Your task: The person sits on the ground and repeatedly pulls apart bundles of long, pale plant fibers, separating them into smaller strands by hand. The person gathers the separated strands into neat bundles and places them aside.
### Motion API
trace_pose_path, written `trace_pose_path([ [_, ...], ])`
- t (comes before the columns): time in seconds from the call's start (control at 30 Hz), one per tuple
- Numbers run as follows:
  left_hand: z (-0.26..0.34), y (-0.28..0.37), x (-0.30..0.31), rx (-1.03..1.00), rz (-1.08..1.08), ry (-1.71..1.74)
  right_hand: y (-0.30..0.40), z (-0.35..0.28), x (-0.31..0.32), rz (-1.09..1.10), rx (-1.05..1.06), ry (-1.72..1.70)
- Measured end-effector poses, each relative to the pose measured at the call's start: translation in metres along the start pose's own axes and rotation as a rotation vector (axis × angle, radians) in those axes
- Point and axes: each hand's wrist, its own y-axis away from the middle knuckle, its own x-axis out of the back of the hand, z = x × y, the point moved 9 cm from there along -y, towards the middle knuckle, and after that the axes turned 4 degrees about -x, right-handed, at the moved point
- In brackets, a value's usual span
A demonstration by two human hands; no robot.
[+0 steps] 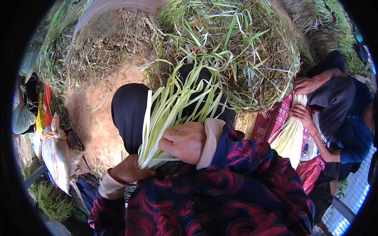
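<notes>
A loose bundle of long, flat, pale yellow-green leaves (pixel 174 109), like blanched garlic chives, lies across my lap. My left hand (pixel 130 169) grips its lower end, thumb side towards my body. Over the right side of the bundle, my right hand (pixel 184 141) has its fingers curled into the leaves; the fingertips are hidden. From there the leaves fan out and away, past my dark-trousered knee (pixel 130 112), and their tips hang loose and crossed.
Beyond my knees rises a big heap of tangled leaves and roots (pixel 236 53), beside stacked root bundles (pixel 112 44). At right a co-worker's hands (pixel 304 115) hold pale stalks (pixel 289 135) over maroon printed sacking (pixel 274 118). A tied white sack (pixel 56 153) stands at left.
</notes>
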Motion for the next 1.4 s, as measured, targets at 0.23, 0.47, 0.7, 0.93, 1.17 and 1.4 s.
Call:
trace_pose_path([
  [0.23, -0.018, -0.004, 0.000, 0.019, -0.005, 0.047, 0.018, 0.074, 0.003, 0.186, -0.420, -0.118],
  [0.47, -0.028, 0.008, 0.007, -0.017, -0.058, 0.157, 0.105, 0.146, 0.088, 0.483, -0.461, 0.182],
  [0.7, -0.026, 0.002, 0.008, -0.070, -0.154, 0.348, 0.022, 0.051, 0.058, 0.515, 0.001, -0.127],
  [0.93, -0.034, 0.007, 0.010, -0.025, -0.135, 0.414, 0.023, 0.077, 0.005, 0.177, -0.269, -0.363],
  [1.17, -0.038, 0.010, 0.011, -0.016, -0.181, 0.345, 0.004, 0.057, 0.037, 0.399, -0.126, -0.138],
  [1.4, -0.027, 0.008, 0.010, -0.074, -0.171, 0.365, -0.013, 0.045, 0.038, 0.402, -0.014, -0.155],
])
